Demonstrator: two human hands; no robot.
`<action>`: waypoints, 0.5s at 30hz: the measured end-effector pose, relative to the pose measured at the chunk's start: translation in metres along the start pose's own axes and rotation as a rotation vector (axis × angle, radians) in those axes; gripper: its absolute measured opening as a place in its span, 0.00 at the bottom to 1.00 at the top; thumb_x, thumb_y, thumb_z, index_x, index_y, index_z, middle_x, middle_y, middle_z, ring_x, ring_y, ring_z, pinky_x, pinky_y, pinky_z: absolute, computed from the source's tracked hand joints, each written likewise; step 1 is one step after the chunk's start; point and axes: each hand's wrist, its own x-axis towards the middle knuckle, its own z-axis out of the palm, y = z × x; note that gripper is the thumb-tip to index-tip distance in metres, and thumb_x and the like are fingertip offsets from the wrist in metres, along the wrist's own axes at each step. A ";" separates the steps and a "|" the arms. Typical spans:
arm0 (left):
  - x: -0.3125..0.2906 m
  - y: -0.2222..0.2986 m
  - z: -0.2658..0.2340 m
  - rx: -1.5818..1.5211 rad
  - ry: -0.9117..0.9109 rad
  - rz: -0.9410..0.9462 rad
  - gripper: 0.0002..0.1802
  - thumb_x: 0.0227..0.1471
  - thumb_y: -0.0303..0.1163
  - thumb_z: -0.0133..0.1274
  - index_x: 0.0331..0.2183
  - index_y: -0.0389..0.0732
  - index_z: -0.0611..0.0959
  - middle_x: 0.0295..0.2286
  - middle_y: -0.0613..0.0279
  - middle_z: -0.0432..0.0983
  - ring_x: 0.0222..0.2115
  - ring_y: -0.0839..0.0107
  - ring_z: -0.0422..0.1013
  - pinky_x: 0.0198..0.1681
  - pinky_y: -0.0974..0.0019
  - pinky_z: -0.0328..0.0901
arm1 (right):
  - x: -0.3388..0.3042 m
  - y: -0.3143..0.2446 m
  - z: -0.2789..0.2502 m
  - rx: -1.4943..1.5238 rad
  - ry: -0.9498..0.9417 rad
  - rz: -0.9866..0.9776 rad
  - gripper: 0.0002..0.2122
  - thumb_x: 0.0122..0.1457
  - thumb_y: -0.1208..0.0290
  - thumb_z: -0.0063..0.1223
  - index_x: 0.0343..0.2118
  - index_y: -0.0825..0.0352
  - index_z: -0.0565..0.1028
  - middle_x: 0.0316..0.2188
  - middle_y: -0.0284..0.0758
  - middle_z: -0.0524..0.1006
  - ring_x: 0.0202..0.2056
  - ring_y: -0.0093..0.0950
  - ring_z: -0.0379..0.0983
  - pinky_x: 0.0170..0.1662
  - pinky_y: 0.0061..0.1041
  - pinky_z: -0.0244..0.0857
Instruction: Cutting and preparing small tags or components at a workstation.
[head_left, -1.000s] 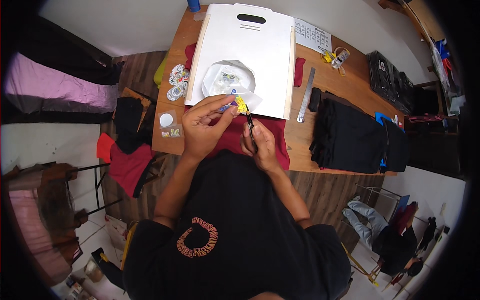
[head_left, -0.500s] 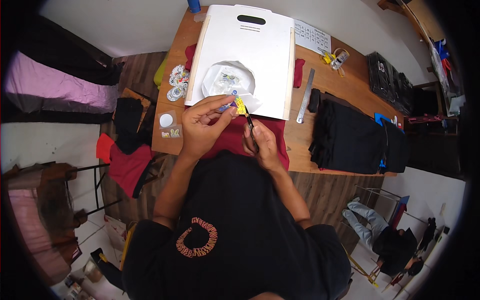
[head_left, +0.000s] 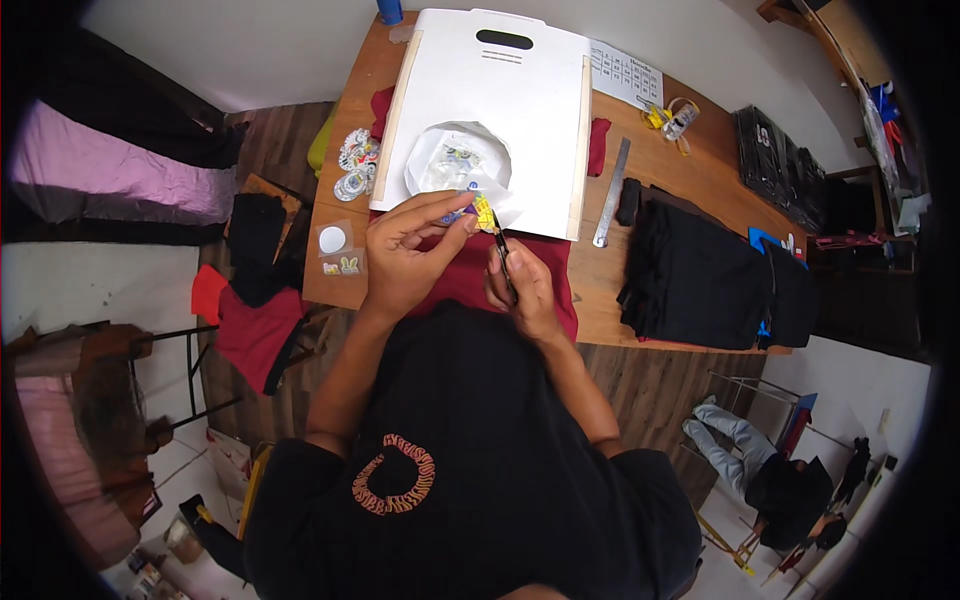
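My left hand [head_left: 405, 255] pinches a small printed cut-out [head_left: 484, 212], yellow with purple and blue parts, between thumb and fingertips. In my right hand [head_left: 525, 290] is a slim black tool [head_left: 504, 250], its upper end touching or very near the cut-out's right edge; its exact kind is too small to tell. Both hands are over the near edge of a white board [head_left: 545, 150] with a handle slot. Just beyond my fingers, a round white dish-like recess [head_left: 415, 180] holds a clear packet of small printed pieces [head_left: 458, 158]. Dark red cloth [head_left: 545, 265] lies under the board.
Left of the board are printed round cut-outs [head_left: 354, 183] and a clear packet with a white disc [head_left: 332, 239]. To the right lie a steel ruler [head_left: 613, 190], folded black garments [head_left: 695, 275], tape rolls [head_left: 682, 120] and black packages [head_left: 775, 165]. Another person [head_left: 785, 490] is at lower right.
The yellow cut-out and the black tool have shifted very slightly to the right. Both hands keep the same hold.
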 end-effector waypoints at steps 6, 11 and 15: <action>-0.001 -0.003 -0.001 -0.062 -0.001 -0.027 0.15 0.48 0.13 0.54 0.42 0.27 0.78 0.39 0.50 0.75 0.35 0.71 0.76 0.40 0.73 0.73 | -0.001 0.000 0.002 -0.003 0.013 0.005 0.14 0.68 0.61 0.34 0.33 0.67 0.66 0.12 0.24 0.54 0.13 0.14 0.47 0.17 0.16 0.46; 0.000 -0.003 0.000 -0.060 0.001 -0.031 0.15 0.48 0.13 0.54 0.42 0.26 0.78 0.39 0.50 0.75 0.35 0.71 0.76 0.41 0.72 0.73 | -0.001 0.001 0.000 0.002 0.012 0.010 0.14 0.68 0.60 0.34 0.32 0.67 0.66 0.12 0.24 0.54 0.13 0.14 0.47 0.18 0.16 0.46; 0.000 -0.003 -0.002 -0.083 -0.018 -0.048 0.15 0.49 0.13 0.54 0.42 0.27 0.78 0.39 0.51 0.75 0.35 0.71 0.76 0.41 0.72 0.73 | -0.001 0.001 0.001 0.003 0.007 -0.004 0.14 0.68 0.60 0.34 0.32 0.67 0.66 0.12 0.24 0.54 0.13 0.14 0.47 0.17 0.16 0.46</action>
